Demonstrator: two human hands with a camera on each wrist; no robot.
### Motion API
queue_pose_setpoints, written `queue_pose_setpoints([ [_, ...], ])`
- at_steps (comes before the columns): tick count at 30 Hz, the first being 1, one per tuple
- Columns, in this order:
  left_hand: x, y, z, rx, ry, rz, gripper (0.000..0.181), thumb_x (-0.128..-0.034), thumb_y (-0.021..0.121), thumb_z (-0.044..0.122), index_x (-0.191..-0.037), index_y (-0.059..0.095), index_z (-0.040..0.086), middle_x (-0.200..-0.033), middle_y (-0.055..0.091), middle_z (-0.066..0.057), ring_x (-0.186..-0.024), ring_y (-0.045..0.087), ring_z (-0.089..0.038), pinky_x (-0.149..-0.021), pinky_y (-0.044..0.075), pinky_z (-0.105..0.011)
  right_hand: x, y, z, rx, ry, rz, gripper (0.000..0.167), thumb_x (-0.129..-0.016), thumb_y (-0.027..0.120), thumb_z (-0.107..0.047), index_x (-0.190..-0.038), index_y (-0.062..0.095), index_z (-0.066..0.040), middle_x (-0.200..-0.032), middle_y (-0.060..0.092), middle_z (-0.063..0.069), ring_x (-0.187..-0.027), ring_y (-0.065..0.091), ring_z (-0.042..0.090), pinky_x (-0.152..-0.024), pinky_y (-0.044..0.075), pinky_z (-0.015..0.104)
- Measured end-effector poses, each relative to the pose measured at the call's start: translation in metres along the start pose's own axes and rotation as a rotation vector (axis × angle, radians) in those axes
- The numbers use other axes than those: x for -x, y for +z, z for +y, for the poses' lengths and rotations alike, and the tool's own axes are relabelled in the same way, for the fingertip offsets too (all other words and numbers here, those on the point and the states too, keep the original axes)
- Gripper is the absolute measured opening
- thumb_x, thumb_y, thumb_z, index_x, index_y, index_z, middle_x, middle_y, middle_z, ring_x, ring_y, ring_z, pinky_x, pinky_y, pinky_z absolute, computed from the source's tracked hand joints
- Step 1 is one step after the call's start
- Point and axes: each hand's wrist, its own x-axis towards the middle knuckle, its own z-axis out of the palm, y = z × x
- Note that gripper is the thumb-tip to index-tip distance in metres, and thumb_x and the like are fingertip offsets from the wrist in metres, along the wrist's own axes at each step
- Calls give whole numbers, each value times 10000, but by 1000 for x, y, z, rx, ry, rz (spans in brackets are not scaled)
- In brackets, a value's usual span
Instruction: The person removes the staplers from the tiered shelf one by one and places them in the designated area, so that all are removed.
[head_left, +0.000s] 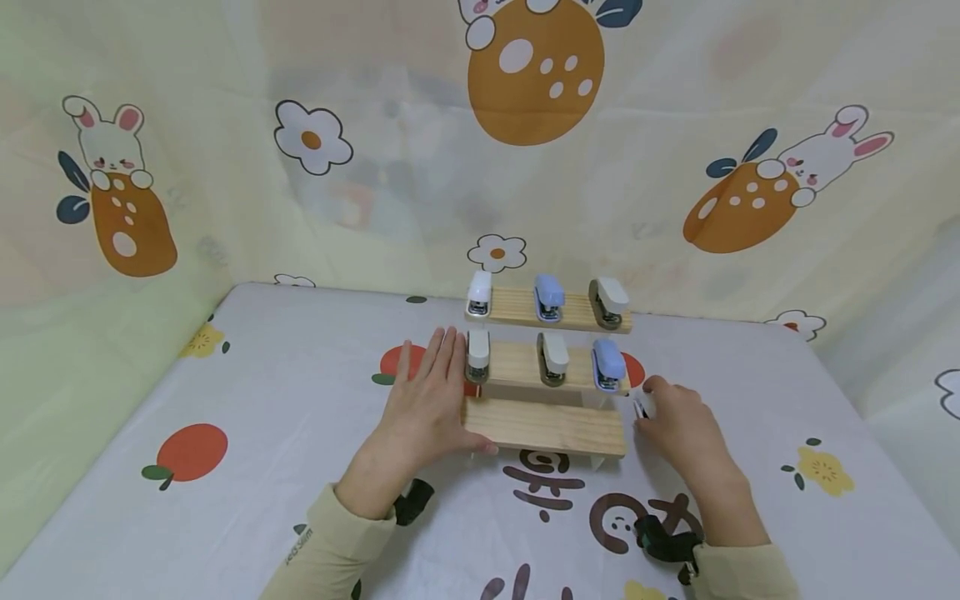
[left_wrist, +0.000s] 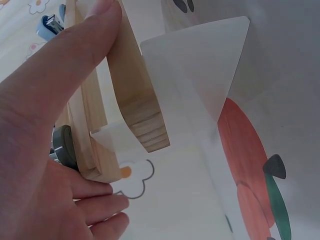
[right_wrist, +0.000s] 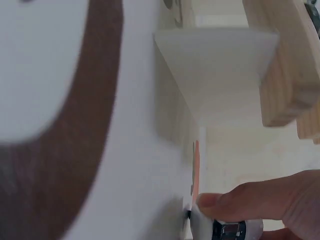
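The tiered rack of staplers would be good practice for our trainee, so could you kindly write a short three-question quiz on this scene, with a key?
1. Multiple choice: What colour is the right-end stapler on the middle shelf?
A) green
B) blue
C) white

2. True or false: Three staplers stand on the bottom shelf.

3. Short answer: Which hand holds a pale stapler off the shelves?

Key:
1. B, blue.
2. False; no stapler stands on that shelf.
3. The right hand; the left hand is at the rack's left end, its thumb on the bottom shelf.
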Motion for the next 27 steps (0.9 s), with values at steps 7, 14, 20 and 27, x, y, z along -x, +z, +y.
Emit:
queue_pose_setpoints([
  [7,1,0,1,13,3,3,1440,-557,826,732,-1575,128,-12,-1656,162,-162,-1552,120,-298,-1240,59,-580,4,3,-4,38,-6,-5,464,-797,723,-24,-1202,550,121,-1099,639,364,-926,650,465,-770,534,568],
  [14,1,1,0,41,-1,0,1434,-562,839,710,-1576,125,-9,-1656,162,-167,-1550,127,-307,-1238,81,-585,3,-1,-3,6,2,-53,420,-787,725,-23,-1144,578,143,-986,658,293,-765,577,317,-663,511,442],
  [20,2,0,-1,70,-2,6,1424,-567,849,692,-1576,127,-7,-1657,160,-165,-1549,130,-308,-1236,83,-588,0,-1,-2,-27,9,-26,356,-794,688,2,-1105,598,150,-929,660,270,-730,554,302,-603,487,382],
  [27,1,-1,-1,61,-4,6,1434,-551,849,701,-1574,139,-12,-1655,167,-167,-1545,149,-314,-1231,109,-596,5,-10,-6,-16,38,-29,572,-874,703,-162,-1303,495,154,-1225,577,387,-1055,598,510,-838,530,591],
])
